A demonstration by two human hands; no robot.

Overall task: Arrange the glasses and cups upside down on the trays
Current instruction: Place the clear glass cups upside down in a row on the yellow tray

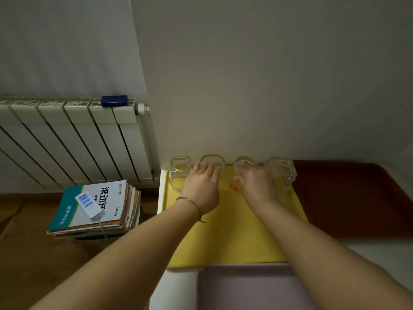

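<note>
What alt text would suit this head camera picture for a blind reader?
A person's left hand grips the second glass, right hand the third glass, in a row of four on a yellow tray against a wall.

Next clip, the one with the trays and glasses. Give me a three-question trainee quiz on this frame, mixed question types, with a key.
1. Multiple choice: the left hand and right hand touch which of the four clear glasses along the far edge of the yellow rectangular tray? A the two outer ones; B the two middle ones; C the two leftmost.
2. True or false: the dark red tray lies to the left of the yellow tray.
3. Fill in: the white power strip lies on a stack of ___.
Key: 1 B; 2 false; 3 books.
</note>
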